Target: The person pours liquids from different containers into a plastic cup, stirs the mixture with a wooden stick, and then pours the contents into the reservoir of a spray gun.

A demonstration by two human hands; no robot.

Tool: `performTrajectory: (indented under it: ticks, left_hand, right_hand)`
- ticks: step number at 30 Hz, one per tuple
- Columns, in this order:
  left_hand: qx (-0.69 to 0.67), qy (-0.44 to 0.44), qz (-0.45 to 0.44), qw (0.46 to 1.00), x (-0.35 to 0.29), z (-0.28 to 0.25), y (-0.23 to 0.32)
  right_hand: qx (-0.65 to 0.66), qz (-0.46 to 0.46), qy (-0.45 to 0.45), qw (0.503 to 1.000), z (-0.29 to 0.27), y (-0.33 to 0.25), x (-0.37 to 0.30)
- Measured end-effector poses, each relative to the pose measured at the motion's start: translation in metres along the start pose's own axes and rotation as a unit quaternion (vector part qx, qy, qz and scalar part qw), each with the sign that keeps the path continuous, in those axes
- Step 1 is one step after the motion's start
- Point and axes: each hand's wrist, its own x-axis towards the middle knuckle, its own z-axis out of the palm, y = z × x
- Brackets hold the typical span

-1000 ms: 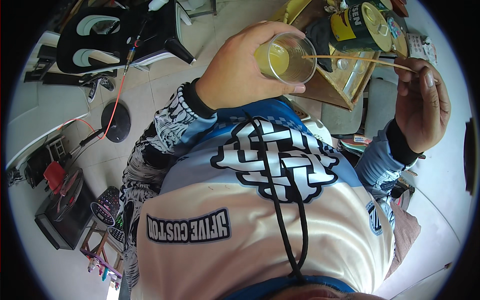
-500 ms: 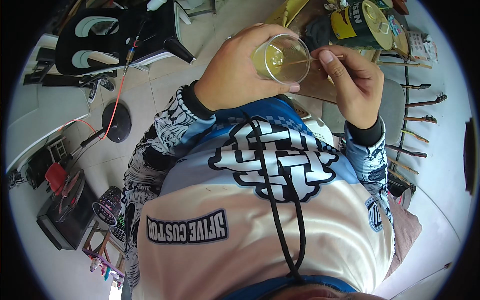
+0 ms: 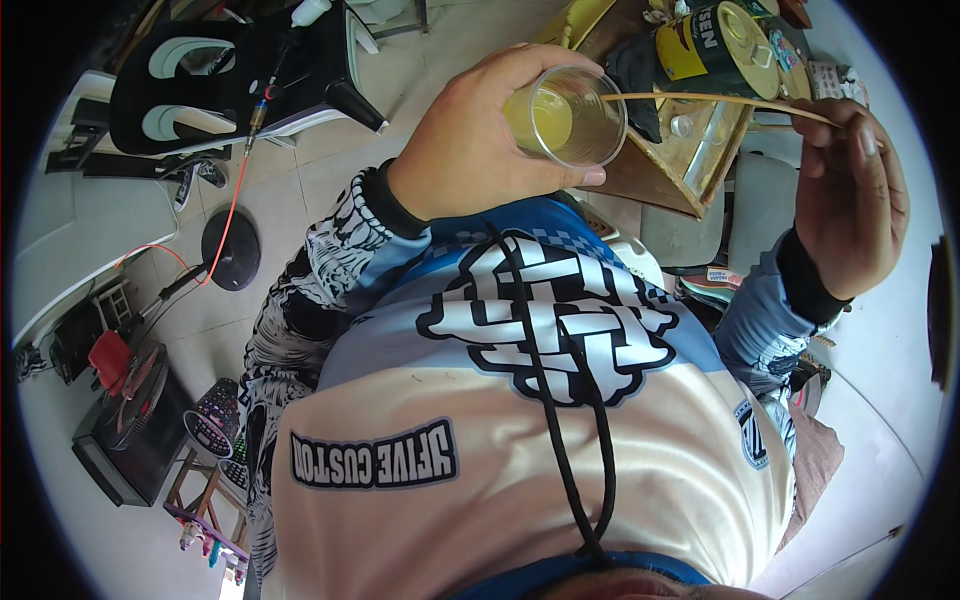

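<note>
A clear cup [image 3: 598, 142] is gripped by my left hand [image 3: 455, 140], fingers wrapped round its side, its mouth tilted toward me. Pale yellow liquid [image 3: 550, 122] shows at the bottom of it. Off to the right, my right hand [image 3: 858, 205] pinches one end of a thin wooden stick [image 3: 715, 97]. The stick's other end reaches back to the right part of the cup's mouth, at or just inside the rim. Below the cup is my printed shirt [image 3: 540, 330] with black drawstrings.
Beyond the cup stands a wooden table [image 3: 655, 185] bearing a large yellow and dark green can [image 3: 710, 50]. A grey seat [image 3: 765, 200] is on the right. At left are a black plastic chair [image 3: 230, 80], an orange hose [image 3: 235, 215] and a round black base [image 3: 230, 247] on the tiled floor.
My right hand has moved well to the right, drawing most of the stick out of the cup. My left hand keeps the cup in nearly the same place.
</note>
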Motion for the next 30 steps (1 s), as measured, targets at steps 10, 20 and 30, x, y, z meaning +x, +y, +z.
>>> performTrajectory:
  ticks: [10, 20, 30]
  left_hand:
    - [0.001, 0.002, 0.003, 1.0, -0.003, -0.003, 0.002]
    - [0.008, 0.001, 0.013, 1.0, 0.0, -0.002, 0.003]
    - [-0.002, 0.005, 0.006, 1.0, 0.003, 0.0, 0.003]
  right_hand:
    - [-0.008, -0.02, -0.026, 0.999, -0.004, -0.008, 0.0]
    - [0.006, -0.015, -0.013, 1.0, -0.006, -0.012, -0.001]
    - [-0.027, -0.002, -0.002, 1.0, -0.007, -0.011, -0.001]
